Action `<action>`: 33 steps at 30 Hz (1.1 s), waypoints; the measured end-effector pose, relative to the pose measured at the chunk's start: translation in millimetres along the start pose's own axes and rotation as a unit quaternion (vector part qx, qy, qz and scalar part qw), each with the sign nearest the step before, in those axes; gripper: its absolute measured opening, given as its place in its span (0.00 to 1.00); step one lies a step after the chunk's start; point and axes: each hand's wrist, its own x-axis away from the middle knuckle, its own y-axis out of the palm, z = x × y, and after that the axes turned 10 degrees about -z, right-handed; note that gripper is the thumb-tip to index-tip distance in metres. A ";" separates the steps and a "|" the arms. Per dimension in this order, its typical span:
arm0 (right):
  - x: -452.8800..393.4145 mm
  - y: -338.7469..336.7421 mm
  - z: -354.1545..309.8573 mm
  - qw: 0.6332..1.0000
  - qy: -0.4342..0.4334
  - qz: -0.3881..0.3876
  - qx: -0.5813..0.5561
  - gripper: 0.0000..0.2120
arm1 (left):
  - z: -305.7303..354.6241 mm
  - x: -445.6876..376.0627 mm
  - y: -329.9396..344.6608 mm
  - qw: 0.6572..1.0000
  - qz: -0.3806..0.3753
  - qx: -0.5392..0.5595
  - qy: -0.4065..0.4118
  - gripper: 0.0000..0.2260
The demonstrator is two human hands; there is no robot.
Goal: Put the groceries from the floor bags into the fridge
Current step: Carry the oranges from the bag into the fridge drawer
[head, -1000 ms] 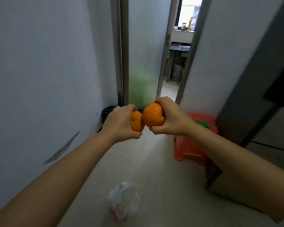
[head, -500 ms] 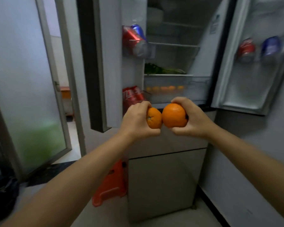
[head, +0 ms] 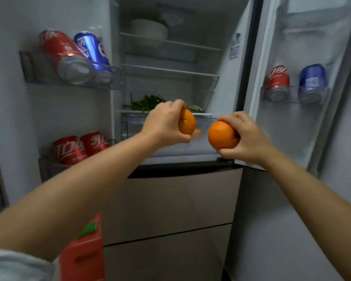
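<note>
2 oranges gripped: left hand [head: 164, 124], right hand [head: 245, 138], before open fridge [head: 170, 49].

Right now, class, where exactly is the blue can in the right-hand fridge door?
In the head view, the blue can stands at the far right in the right door's shelf, just right of a red can, above the right hand.

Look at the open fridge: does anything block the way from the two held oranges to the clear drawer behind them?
Nothing visible does. Both doors stand open, and the left hand and right hand hold their oranges directly before the drawer.
</note>
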 end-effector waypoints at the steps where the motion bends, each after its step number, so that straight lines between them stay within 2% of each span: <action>1: -17.5 0.3 13.3 1.000 0.000 0.004 0.003 0.34 | -8.0 -20.2 2.7 1.000 0.007 -0.006 -0.012 0.29; 4: -85.0 4.1 55.9 0.999 0.002 0.016 0.045 0.35 | -36.1 -80.2 12.5 0.998 -0.004 -0.015 -0.067 0.28; 7: -157.5 12.0 97.3 0.992 0.023 0.006 0.123 0.36 | -63.7 -136.1 23.3 0.991 -0.048 -0.079 -0.101 0.27; 12: -253.7 30.5 146.7 0.991 0.039 -0.010 0.125 0.35 | -107.7 -215.8 45.1 0.978 -0.109 -0.109 -0.138 0.28; 14: -285.9 40.1 159.7 0.979 0.004 -0.069 0.191 0.33 | -120.7 -241.1 59.5 0.969 -0.151 -0.137 -0.141 0.27; 17: -328.3 54.9 169.7 0.941 -0.032 -0.196 0.275 0.29 | -136.6 -270.2 80.8 0.950 -0.221 -0.180 -0.127 0.29; 20: -369.8 85.3 183.3 0.896 -0.039 -0.335 0.291 0.25 | -151.8 -293.6 101.3 0.918 -0.333 -0.196 -0.084 0.30; 22: -393.8 111.2 194.2 0.855 -0.033 -0.434 0.283 0.25 | -163.1 -305.7 116.3 0.892 -0.399 -0.203 -0.060 0.29; 24: -410.6 134.2 205.0 0.817 -0.033 -0.502 0.282 0.26 | -176.1 -314.6 133.0 0.869 -0.446 -0.209 -0.050 0.29; 28: -431.2 174.2 216.8 0.783 -0.087 -0.552 0.274 0.28 | -209.0 -323.6 158.9 0.821 -0.527 -0.207 -0.078 0.28; 30: -435.1 186.1 214.8 0.787 -0.132 -0.545 0.257 0.29 | -220.9 -323.4 166.0 0.798 -0.564 -0.194 -0.091 0.27; 33: -439.2 201.0 212.6 0.804 -0.173 -0.528 0.215 0.30 | -230.2 -323.5 171.5 0.797 -0.572 -0.163 -0.102 0.27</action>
